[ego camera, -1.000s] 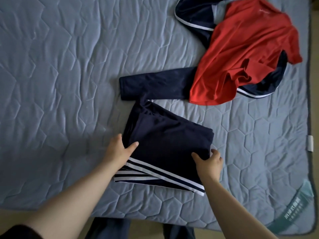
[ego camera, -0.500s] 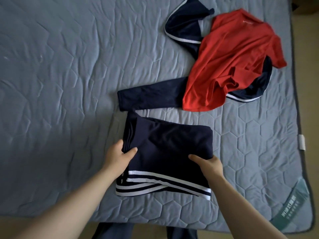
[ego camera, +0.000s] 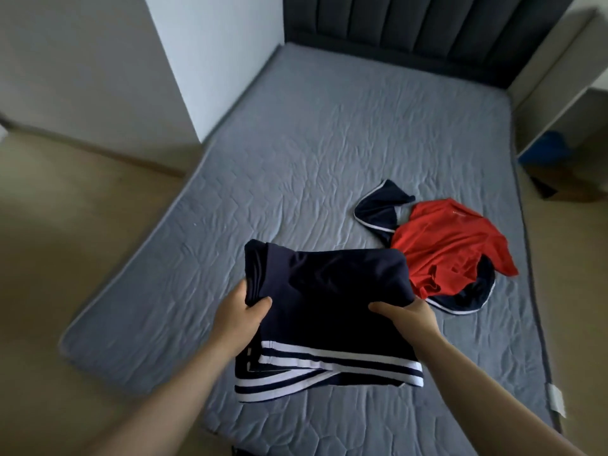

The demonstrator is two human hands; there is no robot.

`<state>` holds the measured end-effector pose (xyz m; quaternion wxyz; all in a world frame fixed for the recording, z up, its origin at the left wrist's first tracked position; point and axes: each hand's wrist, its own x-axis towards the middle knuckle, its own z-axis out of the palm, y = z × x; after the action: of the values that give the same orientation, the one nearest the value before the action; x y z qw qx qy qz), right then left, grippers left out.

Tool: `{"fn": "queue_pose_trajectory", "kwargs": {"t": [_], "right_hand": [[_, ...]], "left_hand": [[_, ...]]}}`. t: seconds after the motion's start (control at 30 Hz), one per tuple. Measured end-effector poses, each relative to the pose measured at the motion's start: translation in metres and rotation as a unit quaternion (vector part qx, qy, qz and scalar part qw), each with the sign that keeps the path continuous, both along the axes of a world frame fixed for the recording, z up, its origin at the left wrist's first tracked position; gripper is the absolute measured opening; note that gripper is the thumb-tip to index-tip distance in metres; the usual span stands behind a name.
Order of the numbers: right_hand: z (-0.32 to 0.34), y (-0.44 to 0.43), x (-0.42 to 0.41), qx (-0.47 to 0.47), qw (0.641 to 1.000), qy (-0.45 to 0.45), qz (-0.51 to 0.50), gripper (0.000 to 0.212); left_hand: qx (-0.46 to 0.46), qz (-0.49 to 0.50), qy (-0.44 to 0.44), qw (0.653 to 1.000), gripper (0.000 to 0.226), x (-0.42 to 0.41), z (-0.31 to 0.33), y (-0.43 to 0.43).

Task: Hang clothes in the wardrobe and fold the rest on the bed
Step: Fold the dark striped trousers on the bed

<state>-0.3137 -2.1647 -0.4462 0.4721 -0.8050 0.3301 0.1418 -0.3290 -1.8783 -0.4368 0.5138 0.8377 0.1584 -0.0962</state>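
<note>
A folded navy garment with white stripes (ego camera: 325, 301) is lifted above the near part of the grey bed (ego camera: 296, 166). My left hand (ego camera: 240, 317) grips its left edge, thumb on top. My right hand (ego camera: 408, 315) grips its right edge, thumb on top too. Its striped end hangs toward me. A crumpled red T-shirt (ego camera: 447, 248) lies on the bed to the right, on top of another navy garment with white piping (ego camera: 381, 209).
A dark padded headboard (ego camera: 427, 31) stands at the far end. A white wall panel (ego camera: 210, 54) rises at the bed's left side, and a white shelf unit (ego camera: 566, 93) stands at the right with a blue thing below. Beige floor lies on both sides.
Both hands have lifted the folded navy garment off the bed. The view has tilted up and now takes in the whole bed and headboard.
</note>
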Motion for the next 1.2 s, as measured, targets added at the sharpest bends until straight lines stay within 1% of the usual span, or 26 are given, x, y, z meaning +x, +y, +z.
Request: {"fn": "queue_pose_trajectory", "kwargs": {"t": [0.13, 0.27, 0.33, 0.4, 0.57, 0.67, 0.77, 0.83, 1.1, 1.2], "right_hand": [[0.088, 0.014, 0.022, -0.010, 0.995, -0.072, 0.070, 0.041], [0.174, 0.028, 0.034, 0.020, 0.982, -0.132, 0.132, 0.037], [0.206, 0.037, 0.036, 0.048, 0.976, -0.148, 0.153, 0.034], [0.235, 0.048, 0.039, 0.053, 0.969, -0.161, 0.179, 0.031], [0.301, 0.108, 0.054, 0.070, 0.949, -0.198, 0.237, 0.033], [0.326, 0.156, 0.062, 0.080, 0.936, -0.216, 0.266, 0.028], [0.345, 0.219, 0.068, 0.083, 0.920, -0.228, 0.309, 0.020], [0.356, 0.263, 0.071, 0.084, 0.908, -0.235, 0.335, 0.019], [0.394, 0.440, 0.082, 0.082, 0.875, -0.256, 0.403, 0.036], [0.405, 0.488, 0.094, 0.077, 0.866, -0.267, 0.416, 0.040]], "left_hand": [[-0.007, 0.052, -0.061, 0.997, 0.024, -0.017, 0.082, 0.010], [0.002, 0.109, -0.124, 0.986, 0.024, -0.029, 0.164, 0.022], [0.012, 0.138, -0.153, 0.978, 0.021, -0.039, 0.195, 0.030], [0.014, 0.152, -0.171, 0.973, 0.018, -0.048, 0.224, 0.040], [0.009, 0.183, -0.219, 0.958, 0.019, -0.060, 0.287, 0.090], [0.005, 0.197, -0.244, 0.950, 0.024, -0.066, 0.310, 0.129], [0.005, 0.225, -0.250, 0.942, 0.025, -0.076, 0.323, 0.185], [0.003, 0.239, -0.259, 0.936, 0.025, -0.082, 0.332, 0.224], [0.020, 0.285, -0.272, 0.919, 0.026, -0.093, 0.368, 0.383], [0.026, 0.303, -0.278, 0.911, 0.027, -0.087, 0.377, 0.425]]}}
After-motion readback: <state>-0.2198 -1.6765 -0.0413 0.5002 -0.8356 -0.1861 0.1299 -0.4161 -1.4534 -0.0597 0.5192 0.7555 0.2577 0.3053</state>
